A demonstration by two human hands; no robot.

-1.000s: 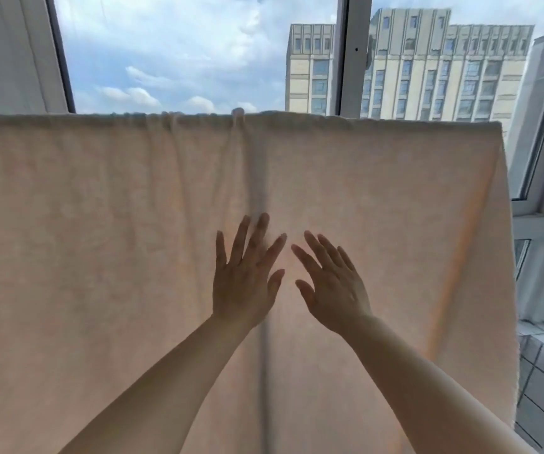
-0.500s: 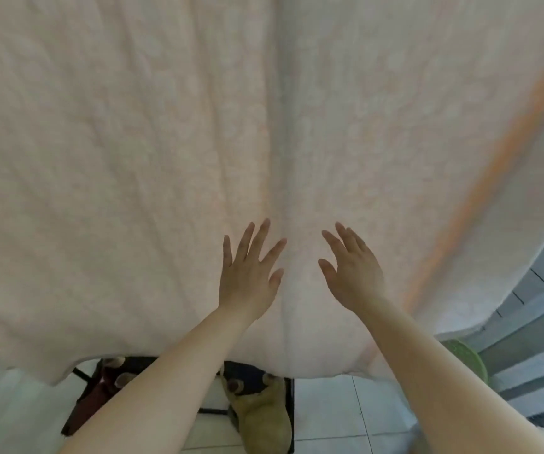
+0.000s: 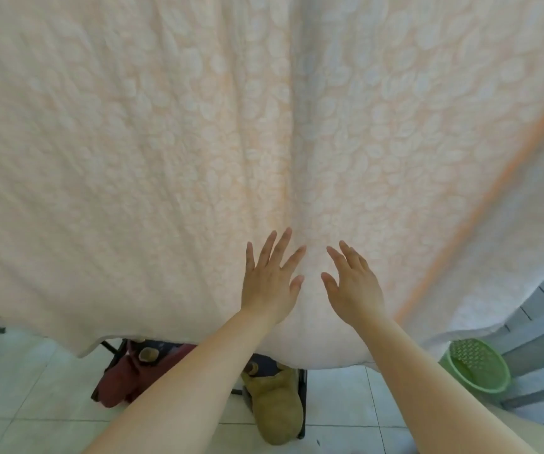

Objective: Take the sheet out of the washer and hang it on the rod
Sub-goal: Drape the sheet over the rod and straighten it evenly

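Sheet: one pale peach sheet with a raised leaf-like pattern hangs as a broad curtain filling most of the view; its lower hem ends above the tiled floor. The rod is out of view above, so the hanging itself looks done.
Crease: one vertical fold runs down the middle, ending between the two hands; it is probably why they sit there, to smooth it flat.
Left hand: one left hand, fingers spread wide, palm against the cloth, gripping nothing.
Right hand: one right hand, fingers extended and slightly splayed, just beside the left, holding nothing; whether it presses the cloth I cannot tell.
Stripe: one orange band slants down the right side.
Below: one green basket, two plush toys, one red and one tan.
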